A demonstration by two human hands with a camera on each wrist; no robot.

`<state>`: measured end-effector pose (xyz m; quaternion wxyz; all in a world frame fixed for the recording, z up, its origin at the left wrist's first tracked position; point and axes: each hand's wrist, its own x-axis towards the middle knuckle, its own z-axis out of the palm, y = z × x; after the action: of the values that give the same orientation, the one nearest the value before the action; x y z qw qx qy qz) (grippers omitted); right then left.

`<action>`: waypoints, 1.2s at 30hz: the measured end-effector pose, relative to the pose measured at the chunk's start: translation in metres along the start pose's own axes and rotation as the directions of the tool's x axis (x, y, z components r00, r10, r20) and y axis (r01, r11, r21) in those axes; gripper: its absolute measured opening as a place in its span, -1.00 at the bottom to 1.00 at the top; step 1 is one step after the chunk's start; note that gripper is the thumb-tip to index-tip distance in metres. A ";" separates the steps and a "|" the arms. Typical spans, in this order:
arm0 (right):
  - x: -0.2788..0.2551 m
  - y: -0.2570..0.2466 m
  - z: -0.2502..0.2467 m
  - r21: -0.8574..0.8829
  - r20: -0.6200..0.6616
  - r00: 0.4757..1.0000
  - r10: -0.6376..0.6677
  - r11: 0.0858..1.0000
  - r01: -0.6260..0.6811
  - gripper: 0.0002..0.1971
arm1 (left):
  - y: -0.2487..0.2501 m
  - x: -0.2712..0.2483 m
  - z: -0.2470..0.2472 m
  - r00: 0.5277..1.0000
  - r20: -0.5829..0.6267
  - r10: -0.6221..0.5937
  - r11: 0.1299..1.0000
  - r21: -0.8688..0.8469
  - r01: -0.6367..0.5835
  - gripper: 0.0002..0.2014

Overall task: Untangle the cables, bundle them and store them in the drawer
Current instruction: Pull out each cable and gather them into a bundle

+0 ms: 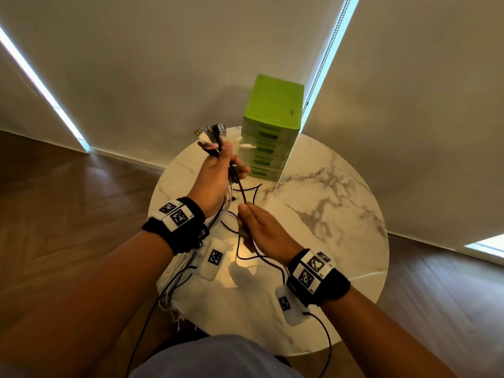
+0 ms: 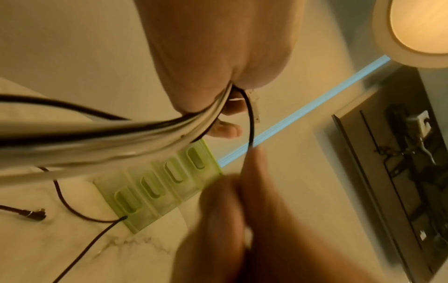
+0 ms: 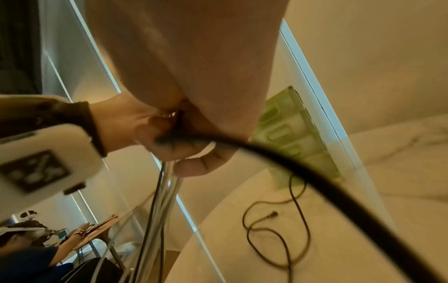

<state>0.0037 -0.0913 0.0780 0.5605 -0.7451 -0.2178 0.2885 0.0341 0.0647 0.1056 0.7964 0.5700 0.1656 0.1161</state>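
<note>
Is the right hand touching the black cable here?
Touching. The head view shows the right hand pinching the black cable between thumb and fingers, just below the left hand, which grips the cable bundle.

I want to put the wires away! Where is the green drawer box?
In the head view, the green drawer box stands at the table's far edge, just beyond the left hand.

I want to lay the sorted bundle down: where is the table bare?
Bare marble lies right of the green drawer unit out to the table rim. Crowded: the middle, under both hands, where a black cable loops.
</note>
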 end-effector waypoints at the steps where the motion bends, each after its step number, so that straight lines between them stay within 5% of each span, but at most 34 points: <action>1: -0.006 0.008 0.001 0.004 0.064 0.998 0.022 1.000 -0.022 -0.58 | 0.007 0.004 -0.002 1.000 -0.017 -0.007 0.997 -0.078 0.005 -0.71; 7: -0.042 0.061 -0.005 -0.007 0.239 0.962 0.135 0.990 -0.138 -0.58 | 0.043 0.026 -0.027 0.999 0.012 -0.042 0.982 -0.186 0.043 -0.67; 12: -0.024 0.074 -0.039 -0.102 -0.024 0.939 0.343 0.933 -0.344 -0.54 | 0.044 0.025 -0.031 0.957 0.237 -0.169 0.981 -0.052 0.186 -0.65; 16: 0.010 0.046 -0.055 -0.292 -0.327 0.935 0.140 0.926 -0.241 -0.49 | 0.022 0.009 -0.014 0.933 0.274 -0.234 0.970 0.131 0.205 -0.64; 19: 0.028 0.015 -0.051 -0.307 -0.397 0.917 -0.029 0.946 -0.103 -0.53 | 0.004 0.000 -0.004 0.943 0.243 -0.227 0.962 0.208 0.178 -0.66; 28: 0.036 -0.023 -0.025 -0.302 -0.210 0.947 -0.242 0.937 0.172 -0.68 | -0.005 -0.006 0.011 0.956 0.156 -0.248 0.951 0.230 0.209 -0.72; 31: 0.029 -0.022 -0.025 -0.241 -0.129 0.978 -0.165 0.962 0.131 -0.66 | -0.001 -0.002 0.006 0.981 0.123 -0.149 0.967 0.223 0.119 -0.75; 36: 0.008 -0.006 -0.018 0.124 0.074 0.997 0.017 0.992 -0.026 -0.54 | 0.007 0.010 -0.003 0.993 0.099 -0.068 0.993 0.100 0.058 -0.76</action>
<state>0.0221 -0.0970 0.0858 0.5945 -0.6999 -0.2114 0.3346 0.0420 0.0732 0.1105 0.7784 0.6078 0.1479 0.0534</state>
